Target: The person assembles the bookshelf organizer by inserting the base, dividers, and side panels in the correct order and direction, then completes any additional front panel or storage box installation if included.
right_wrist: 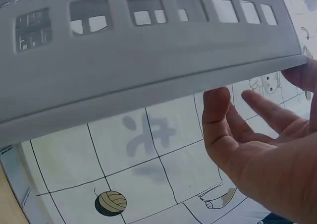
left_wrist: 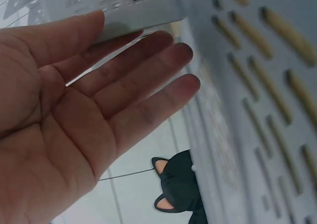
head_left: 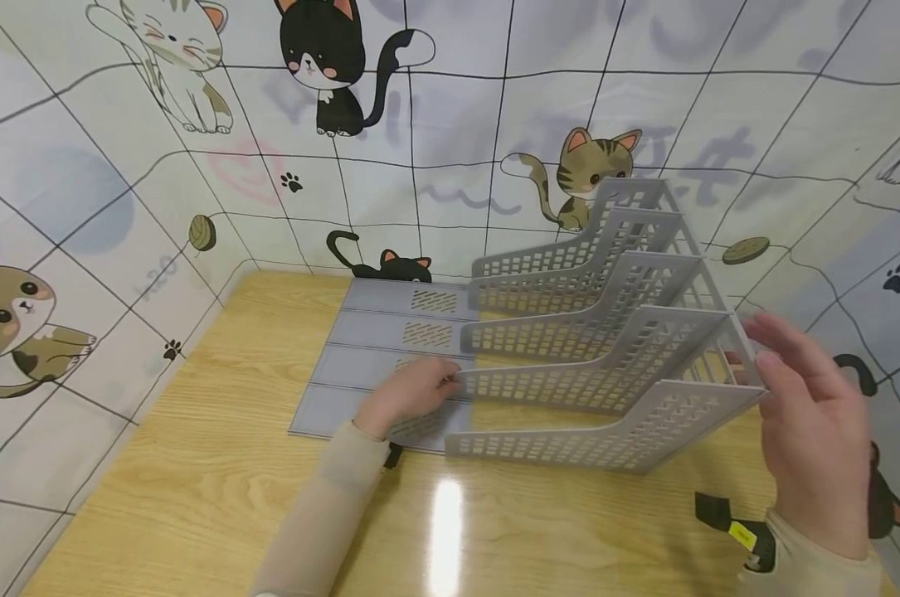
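Observation:
A grey plastic file rack point(head_left: 569, 448) with several perforated dividers stands on the right half of the table. My left hand point(head_left: 412, 391) pinches the low front corner of its second-nearest divider, thumb point(left_wrist: 84, 33) on one face and the other fingers extended behind. Under that hand lies a flat grey panel point(head_left: 363, 330) with ridges and slanted slots, its right end beneath the divider tips. At the rack's tall back side, my right hand point(head_left: 815, 423) holds the frame edge, its fingertips point(right_wrist: 217, 100) right at the rim in the right wrist view.
The wooden table point(head_left: 196, 464) sits in a corner of cat-printed cloth walls point(head_left: 450, 116). Black straps with a yellow tag point(head_left: 743, 536) hang at the right wrist. A bright light reflection point(head_left: 445, 531) crosses the table's front.

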`<state>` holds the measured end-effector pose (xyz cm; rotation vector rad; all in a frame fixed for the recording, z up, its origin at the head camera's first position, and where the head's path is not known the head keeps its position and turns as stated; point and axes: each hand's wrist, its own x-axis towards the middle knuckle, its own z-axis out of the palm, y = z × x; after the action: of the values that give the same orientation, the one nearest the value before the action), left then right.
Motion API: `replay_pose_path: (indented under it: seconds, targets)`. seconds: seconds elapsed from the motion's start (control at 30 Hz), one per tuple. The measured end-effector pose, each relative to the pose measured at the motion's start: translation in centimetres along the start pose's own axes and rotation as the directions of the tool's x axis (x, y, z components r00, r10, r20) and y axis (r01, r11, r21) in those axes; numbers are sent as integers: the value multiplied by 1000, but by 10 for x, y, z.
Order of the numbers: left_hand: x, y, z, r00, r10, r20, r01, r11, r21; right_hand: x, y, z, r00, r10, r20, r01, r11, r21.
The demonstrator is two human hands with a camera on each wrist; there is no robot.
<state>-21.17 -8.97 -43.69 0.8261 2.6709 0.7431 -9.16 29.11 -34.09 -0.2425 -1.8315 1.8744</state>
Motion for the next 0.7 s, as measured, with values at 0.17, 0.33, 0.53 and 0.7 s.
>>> replay_pose_path:
  seconds: [0.17,0.33,0.53,0.7]
  targets:
    - [2,-1,4,1000,19,-25,-19,1000,-4,0,3,-2,995,-70,67,65,995,69]
    - [1,-2,3,1000,15,-11,-15,999,-37,0,4,0,994,-91,63,87,995,58]
    - [1,-3,1,1000,22,13,-21,998,-62,1,5,1,996,-74,47,70,994,86]
    - [1,-3,-1,999,46,20,-44,996,-72,3,5,1,997,-72,35,69,994,86]
